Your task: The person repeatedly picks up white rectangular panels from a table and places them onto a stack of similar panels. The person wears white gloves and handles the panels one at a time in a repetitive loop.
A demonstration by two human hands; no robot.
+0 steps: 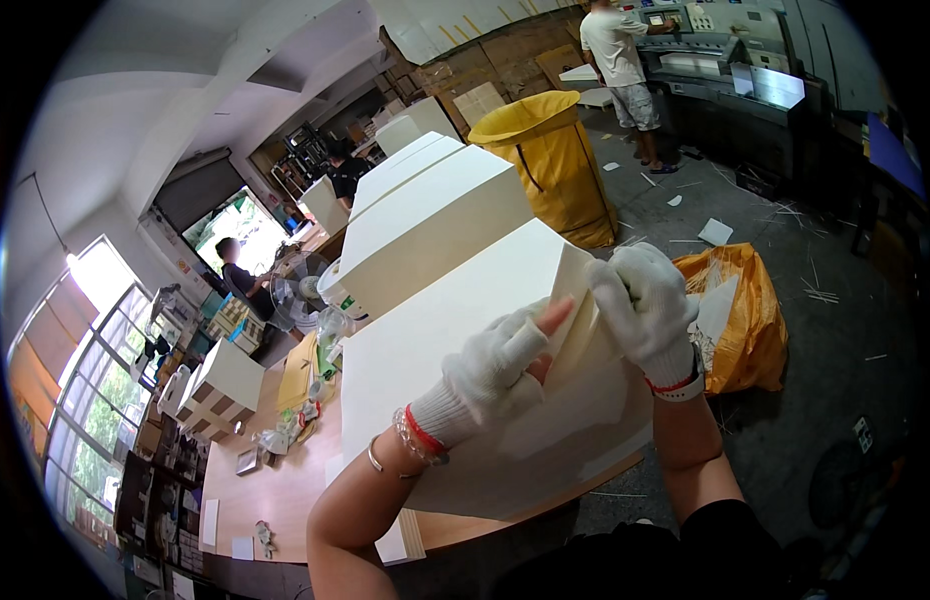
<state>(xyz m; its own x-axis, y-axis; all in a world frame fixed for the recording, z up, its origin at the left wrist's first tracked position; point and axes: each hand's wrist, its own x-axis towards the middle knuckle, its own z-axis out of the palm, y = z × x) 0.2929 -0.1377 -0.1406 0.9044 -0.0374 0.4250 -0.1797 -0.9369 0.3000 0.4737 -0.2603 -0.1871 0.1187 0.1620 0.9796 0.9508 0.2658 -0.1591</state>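
Note:
A tall stack of large white paper sheets lies in front of me on a wooden table, its near right corner raised and bent. My left hand, in a white knit glove with bare thumb and fingertip showing, is closed on the edge of the raised sheets. At the corner's right side, my gloved right hand is curled round the same sheets, its fingertips mostly hidden. Beneath both hands the sheets' near side hangs in a broad curve.
More white paper stacks stand beyond. A tall yellow bag and a low orange bag are on the floor at right, among paper scraps. Small items litter the wooden table at left. One person stands at a machine; others sit farther back.

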